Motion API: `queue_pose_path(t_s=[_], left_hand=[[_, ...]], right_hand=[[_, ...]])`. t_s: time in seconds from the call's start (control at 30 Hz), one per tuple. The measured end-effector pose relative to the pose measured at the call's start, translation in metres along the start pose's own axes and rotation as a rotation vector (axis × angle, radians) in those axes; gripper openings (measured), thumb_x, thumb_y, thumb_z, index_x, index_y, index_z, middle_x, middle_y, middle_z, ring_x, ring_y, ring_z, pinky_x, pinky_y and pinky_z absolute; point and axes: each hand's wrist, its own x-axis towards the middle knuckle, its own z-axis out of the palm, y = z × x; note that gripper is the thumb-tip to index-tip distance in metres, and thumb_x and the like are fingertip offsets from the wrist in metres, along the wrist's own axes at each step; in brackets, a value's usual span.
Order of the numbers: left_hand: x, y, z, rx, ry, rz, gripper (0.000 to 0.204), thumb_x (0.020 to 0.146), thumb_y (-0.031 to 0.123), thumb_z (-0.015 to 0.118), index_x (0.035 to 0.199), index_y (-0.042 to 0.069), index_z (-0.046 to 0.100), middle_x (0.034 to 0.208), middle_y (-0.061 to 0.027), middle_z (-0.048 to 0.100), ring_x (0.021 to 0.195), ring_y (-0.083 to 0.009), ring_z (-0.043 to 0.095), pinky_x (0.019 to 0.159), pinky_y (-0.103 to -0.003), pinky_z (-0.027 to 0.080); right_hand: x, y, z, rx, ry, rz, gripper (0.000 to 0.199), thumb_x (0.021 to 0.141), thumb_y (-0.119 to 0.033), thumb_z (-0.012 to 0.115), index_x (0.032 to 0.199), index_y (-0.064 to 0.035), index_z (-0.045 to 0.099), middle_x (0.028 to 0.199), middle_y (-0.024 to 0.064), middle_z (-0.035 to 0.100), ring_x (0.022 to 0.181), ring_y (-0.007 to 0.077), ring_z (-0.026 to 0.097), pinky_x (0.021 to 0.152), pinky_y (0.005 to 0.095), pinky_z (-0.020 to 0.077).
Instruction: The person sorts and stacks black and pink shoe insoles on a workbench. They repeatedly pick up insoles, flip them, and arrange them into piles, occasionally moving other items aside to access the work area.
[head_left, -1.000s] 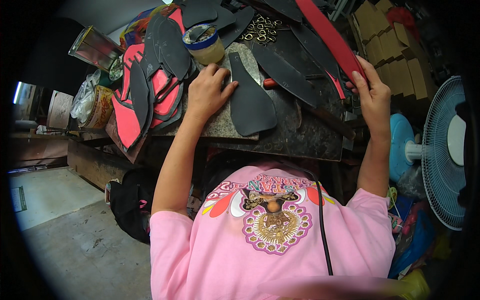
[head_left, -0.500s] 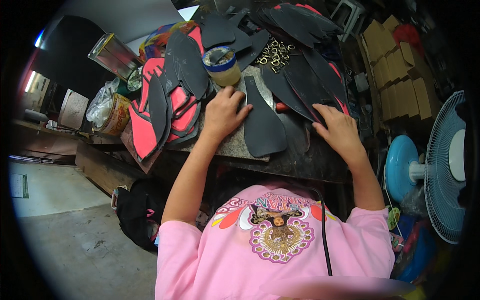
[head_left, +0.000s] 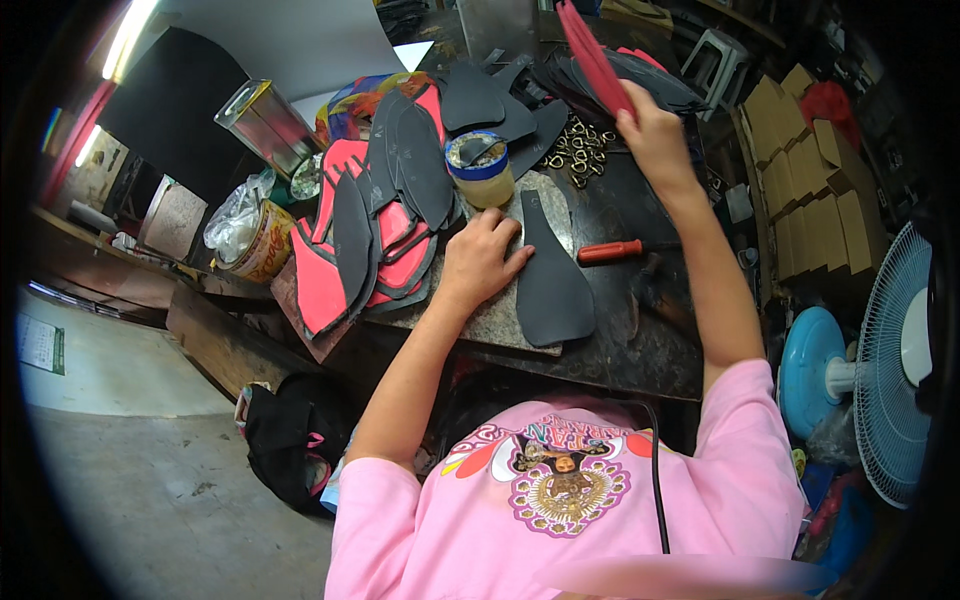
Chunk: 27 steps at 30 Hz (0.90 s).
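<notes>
Head view shows hands [head_left: 482, 256] apart (right one [head_left: 657, 138] outstretched)

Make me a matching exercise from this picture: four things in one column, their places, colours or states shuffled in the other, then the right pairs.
1. Left hand
2. Right hand
3. Jar
4. Metal rings

A. Gold-coloured, heaped together
B. Gripping red material
C. Beside a paddle-shaped black piece
D. Blue-rimmed, with pale yellowish sides

Pairs: 1-C, 2-B, 3-D, 4-A
</notes>
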Motion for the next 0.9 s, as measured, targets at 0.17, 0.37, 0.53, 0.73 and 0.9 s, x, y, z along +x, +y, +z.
queue_pose_path(t_s=[0.17,0.37,0.53,0.73,0.9], left_hand=[[0.000,-0.001,0.000,-0.007,-0.018,-0.019,0.034,0.082,0.034,0.075,0.102,0.008,0.066,0.103,-0.0114,0.061,0.095,-0.0310,0.064,0.079,-0.041,0.053],[0.002,-0.002,0.000,-0.043,-0.010,-0.021,0.033,0.082,0.033,0.075,0.103,0.009,0.067,0.103,-0.0116,0.063,0.096,-0.0317,0.064,0.080,-0.041,0.053],[0.002,0.000,0.000,-0.013,-0.014,-0.017,0.034,0.079,0.030,0.077,0.101,0.007,0.066,0.101,-0.0114,0.061,0.096,-0.0308,0.063,0.079,-0.042,0.053],[0.001,0.000,-0.001,-0.030,-0.013,-0.015,0.033,0.082,0.032,0.075,0.104,0.009,0.067,0.102,-0.0112,0.061,0.096,-0.0321,0.063,0.079,-0.042,0.052],[0.002,0.001,-0.003,-0.030,-0.011,-0.015,0.033,0.082,0.031,0.075,0.104,0.008,0.066,0.102,-0.0111,0.061,0.095,-0.0319,0.063,0.080,-0.042,0.052]], right_hand=[[0.008,0.019,0.099,-0.347,-0.483,0.359,0.024,0.087,-0.021,0.062,0.110,-0.0133,0.063,0.094,0.0211,0.072,0.092,0.0406,0.070,0.081,0.0522,0.0554],[0.002,0.004,0.145,-0.220,-0.405,-0.030,0.018,0.082,-0.014,0.063,0.100,-0.0100,0.063,0.083,0.0170,0.071,0.081,0.0367,0.071,0.069,0.0490,0.0559],[0.013,0.005,0.114,-0.171,-0.641,0.086,0.037,0.093,-0.040,0.060,0.121,-0.0177,0.067,0.102,0.0170,0.071,0.103,0.0357,0.067,0.088,0.0478,0.0533],[0.028,0.051,0.069,-0.384,-0.531,0.073,0.058,0.084,-0.054,0.069,0.132,-0.0218,0.062,0.129,0.0115,0.062,0.128,0.0337,0.049,0.101,0.0476,0.0470],[0.034,0.106,0.049,-0.580,-0.605,0.428,0.111,0.062,-0.064,0.082,0.155,-0.0310,0.031,0.156,0.0237,0.032,0.145,0.0459,0.025,0.112,0.0624,0.0284]])
